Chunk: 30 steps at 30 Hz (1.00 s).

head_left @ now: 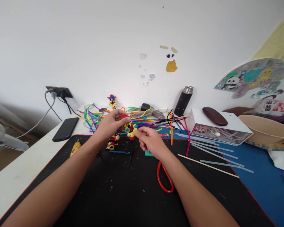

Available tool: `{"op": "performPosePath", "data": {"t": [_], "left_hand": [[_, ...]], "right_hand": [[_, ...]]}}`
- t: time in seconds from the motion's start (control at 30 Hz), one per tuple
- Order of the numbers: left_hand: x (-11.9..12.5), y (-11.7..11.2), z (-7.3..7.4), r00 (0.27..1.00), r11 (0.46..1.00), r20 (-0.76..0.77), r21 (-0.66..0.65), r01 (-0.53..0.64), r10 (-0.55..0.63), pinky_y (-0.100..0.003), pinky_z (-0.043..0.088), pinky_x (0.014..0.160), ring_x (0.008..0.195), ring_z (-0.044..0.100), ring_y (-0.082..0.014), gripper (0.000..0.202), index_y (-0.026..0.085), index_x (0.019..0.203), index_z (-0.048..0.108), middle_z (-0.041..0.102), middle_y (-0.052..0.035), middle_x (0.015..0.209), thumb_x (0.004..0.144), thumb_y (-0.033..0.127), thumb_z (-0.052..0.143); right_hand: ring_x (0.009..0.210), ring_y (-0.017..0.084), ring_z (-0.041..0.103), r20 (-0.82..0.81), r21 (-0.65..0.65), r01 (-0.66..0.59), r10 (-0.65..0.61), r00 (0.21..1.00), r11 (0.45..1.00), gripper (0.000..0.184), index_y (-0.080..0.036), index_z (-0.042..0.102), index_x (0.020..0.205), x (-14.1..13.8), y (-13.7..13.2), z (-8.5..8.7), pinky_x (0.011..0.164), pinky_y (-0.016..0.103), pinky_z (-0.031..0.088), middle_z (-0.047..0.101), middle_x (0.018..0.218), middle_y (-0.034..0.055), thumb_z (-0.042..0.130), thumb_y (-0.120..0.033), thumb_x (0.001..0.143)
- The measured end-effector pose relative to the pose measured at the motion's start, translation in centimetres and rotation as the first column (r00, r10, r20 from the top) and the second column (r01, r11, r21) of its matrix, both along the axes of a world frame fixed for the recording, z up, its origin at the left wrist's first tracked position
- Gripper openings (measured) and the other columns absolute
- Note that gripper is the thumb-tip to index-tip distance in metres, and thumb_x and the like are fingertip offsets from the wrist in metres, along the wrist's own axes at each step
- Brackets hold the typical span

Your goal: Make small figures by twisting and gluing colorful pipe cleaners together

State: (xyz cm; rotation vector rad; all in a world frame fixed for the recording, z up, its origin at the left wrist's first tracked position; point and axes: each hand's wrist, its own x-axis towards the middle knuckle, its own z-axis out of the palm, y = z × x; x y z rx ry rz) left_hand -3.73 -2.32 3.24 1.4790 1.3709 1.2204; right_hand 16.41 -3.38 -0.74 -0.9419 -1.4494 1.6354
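Observation:
My left hand (114, 123) is closed around the top of a small pipe-cleaner figure (127, 129) in red, yellow, black and blue. At its lower right, the fingers of my right hand (148, 138) pinch a yellow part of the same figure. A second pipe-cleaner piece (110, 144), yellow and magenta, lies on the black mat (123, 195) below my left hand. Close by is a short blue pipe cleaner (119, 152). Red loop handles (159, 179) show beside my right forearm, and a teal item (148, 153) is partly hidden by my right hand.
Loose coloured pipe cleaners (90, 116) spread along the back. A finished-looking figure (112, 101) stands by the wall. A phone (65, 129) lies left; a black flask (184, 101), white box (227, 121), glue sticks (217, 153) and a wooden stick (208, 165) are right.

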Motion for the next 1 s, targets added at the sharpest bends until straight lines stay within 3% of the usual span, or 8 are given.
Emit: {"op": "performPosePath", "data": {"t": [0.43, 0.57, 0.73, 0.9, 1.0], "left_hand": [[-0.1, 0.2, -0.2, 0.999, 0.998, -0.036, -0.051, 0.03, -0.032, -0.029, 0.052, 0.064, 0.078, 0.067, -0.0195, 0.047, 0.02, 0.092, 0.064, 0.07, -0.0019, 0.084, 0.071, 0.057, 0.085], [-0.4, 0.7, -0.9, 0.984, 0.985, -0.12, -0.126, 0.119, -0.135, -0.03, 0.051, 0.064, 0.074, 0.067, -0.0204, 0.046, 0.021, 0.087, 0.064, 0.072, -0.0011, 0.079, 0.067, 0.055, 0.086], [0.4, 0.6, -2.7, 0.905, 0.945, -0.288, -0.18, 0.272, -0.315, -0.032, 0.05, 0.065, 0.073, 0.067, -0.0228, 0.038, 0.021, 0.093, 0.067, 0.072, -0.0011, 0.079, 0.075, 0.053, 0.077], [1.7, 0.1, -4.4, 0.795, 0.956, -0.538, -0.083, 0.281, -0.28, -0.033, 0.048, 0.068, 0.075, 0.068, -0.0266, 0.023, 0.023, 0.088, 0.072, 0.075, -0.0036, 0.083, 0.085, 0.045, 0.067], [1.9, 0.1, -4.6, 0.754, 0.957, -0.612, -0.019, 0.289, -0.24, -0.035, 0.05, 0.073, 0.078, 0.069, -0.0285, 0.017, 0.024, 0.085, 0.074, 0.076, -0.0056, 0.084, 0.086, 0.04, 0.067]], "right_hand": [[0.036, 0.008, 0.042, -0.039, 0.0, 0.011, -0.011, 0.999, 1.0, 0.044, -0.02, 0.062, 0.086, 0.0, 0.1, -0.3, 0.041, 0.022, 0.031, 0.05, 0.048, -0.01, 0.076, -0.062, 0.081], [0.036, 0.008, 0.039, -0.09, -0.002, 0.037, -0.037, 0.995, 0.999, 0.044, -0.02, 0.062, 0.086, 0.3, 0.3, -0.2, 0.04, 0.022, 0.03, 0.047, 0.047, -0.0108, 0.077, -0.061, 0.082], [0.035, 0.007, 0.04, -0.113, -0.029, 0.079, -0.081, 0.99, 0.996, 0.047, -0.019, 0.063, 0.088, 0.4, 0.3, 0.3, 0.038, 0.021, 0.022, 0.048, 0.048, -0.0105, 0.079, -0.062, 0.078], [0.036, 0.007, 0.04, -0.106, -0.015, 0.08, -0.081, 0.991, 0.997, 0.045, -0.019, 0.065, 0.09, 0.2, 0.1, 0.3, 0.038, 0.021, 0.023, 0.048, 0.048, -0.0099, 0.078, -0.06, 0.079], [0.035, 0.007, 0.039, -0.112, -0.01, 0.089, -0.09, 0.99, 0.996, 0.044, -0.019, 0.065, 0.091, 0.2, 0.2, 0.2, 0.038, 0.021, 0.024, 0.048, 0.047, -0.0101, 0.078, -0.06, 0.079]]}}
